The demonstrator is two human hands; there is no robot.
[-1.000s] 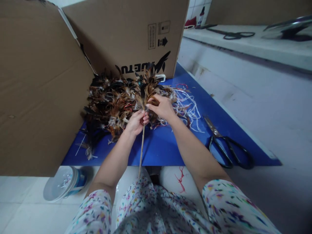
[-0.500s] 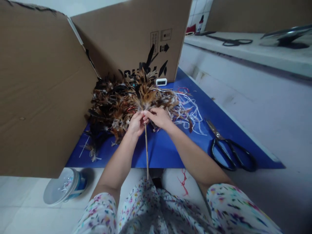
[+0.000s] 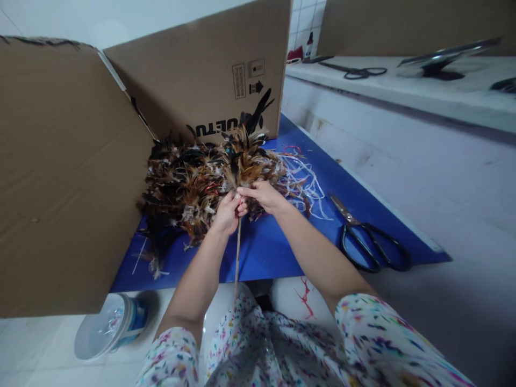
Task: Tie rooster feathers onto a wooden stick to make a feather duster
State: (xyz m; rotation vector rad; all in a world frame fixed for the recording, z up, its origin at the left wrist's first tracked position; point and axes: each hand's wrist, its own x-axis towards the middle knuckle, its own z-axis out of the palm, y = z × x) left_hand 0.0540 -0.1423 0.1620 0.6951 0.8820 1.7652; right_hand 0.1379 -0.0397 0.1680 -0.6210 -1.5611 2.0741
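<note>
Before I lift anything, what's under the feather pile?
The feather pile lies on the blue tabletop, which shows along the pile's near edge. Tangled white strips spread from its right side; whether they run underneath is hidden, like anything else the pile covers.

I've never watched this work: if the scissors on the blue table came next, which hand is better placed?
Probably the right hand: the scissors lie nearer it, beside its forearm; the left hand holds the stick.

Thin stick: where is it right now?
Head view, centre: the thin stick is in the left hand, just below brown feathers, extending past the front edge of the blue tabletop.
</note>
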